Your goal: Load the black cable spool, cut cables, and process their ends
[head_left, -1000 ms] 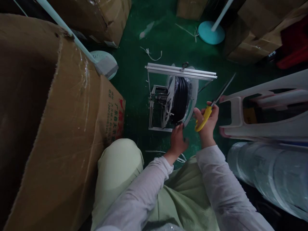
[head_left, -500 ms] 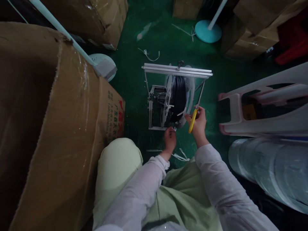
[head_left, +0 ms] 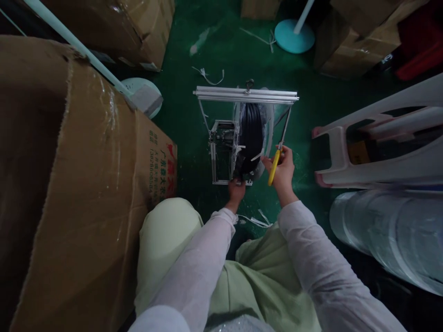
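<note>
Green floor (head_left: pixel 185 115) lies under the aluminium frame (head_left: pixel 221 94), where the reel of black cable (head_left: pixel 252 138) stands ahead of us, its rim running lengthwise away from us. Our left hand (head_left: pixel 236 192) is at the reel's near end, though we cannot tell whether its grip is closed on anything. Just beside the reel's right side, our right hand (head_left: pixel 284 174) grasps yellow-handled scissors (head_left: pixel 274 168), blades pointing away from us.
</note>
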`<action>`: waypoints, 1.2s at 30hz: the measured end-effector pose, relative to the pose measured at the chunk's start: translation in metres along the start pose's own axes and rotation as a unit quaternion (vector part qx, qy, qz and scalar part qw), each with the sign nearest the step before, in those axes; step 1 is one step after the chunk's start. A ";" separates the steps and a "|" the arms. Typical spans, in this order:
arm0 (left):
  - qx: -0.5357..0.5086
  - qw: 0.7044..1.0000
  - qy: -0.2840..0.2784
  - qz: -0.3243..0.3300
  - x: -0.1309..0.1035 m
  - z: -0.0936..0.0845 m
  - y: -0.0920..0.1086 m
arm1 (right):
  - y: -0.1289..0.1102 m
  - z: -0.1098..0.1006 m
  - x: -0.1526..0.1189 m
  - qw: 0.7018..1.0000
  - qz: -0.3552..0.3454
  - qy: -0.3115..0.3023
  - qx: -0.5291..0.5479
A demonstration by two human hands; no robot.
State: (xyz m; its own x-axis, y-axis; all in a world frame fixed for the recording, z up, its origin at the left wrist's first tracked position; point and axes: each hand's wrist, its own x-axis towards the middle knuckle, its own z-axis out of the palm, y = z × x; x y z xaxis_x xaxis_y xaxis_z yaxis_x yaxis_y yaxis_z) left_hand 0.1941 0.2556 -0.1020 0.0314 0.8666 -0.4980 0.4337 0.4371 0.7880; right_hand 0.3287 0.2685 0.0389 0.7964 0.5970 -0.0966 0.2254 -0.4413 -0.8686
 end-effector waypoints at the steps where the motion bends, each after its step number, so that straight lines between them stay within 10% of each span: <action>1: 0.004 1.000 0.003 0.012 -0.004 -0.007 -0.002 | -0.001 0.000 0.000 1.000 0.001 0.001 0.007; 15: 0.009 0.992 -0.005 0.125 -0.041 -0.049 -0.002 | -0.003 0.003 0.014 0.999 -0.007 0.022 0.034; 36: 0.028 0.966 -0.025 0.255 -0.055 -0.087 0.054 | -0.010 -0.002 0.027 0.999 -0.005 0.018 0.040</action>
State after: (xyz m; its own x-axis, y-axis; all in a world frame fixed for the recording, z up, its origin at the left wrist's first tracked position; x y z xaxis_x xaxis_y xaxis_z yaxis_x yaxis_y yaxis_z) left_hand 0.1369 0.2527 -0.0009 0.2963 0.9527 -0.0676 0.3984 -0.0590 0.9153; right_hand 0.3488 0.2876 0.0461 0.8140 0.5764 -0.0721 0.1882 -0.3792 -0.9060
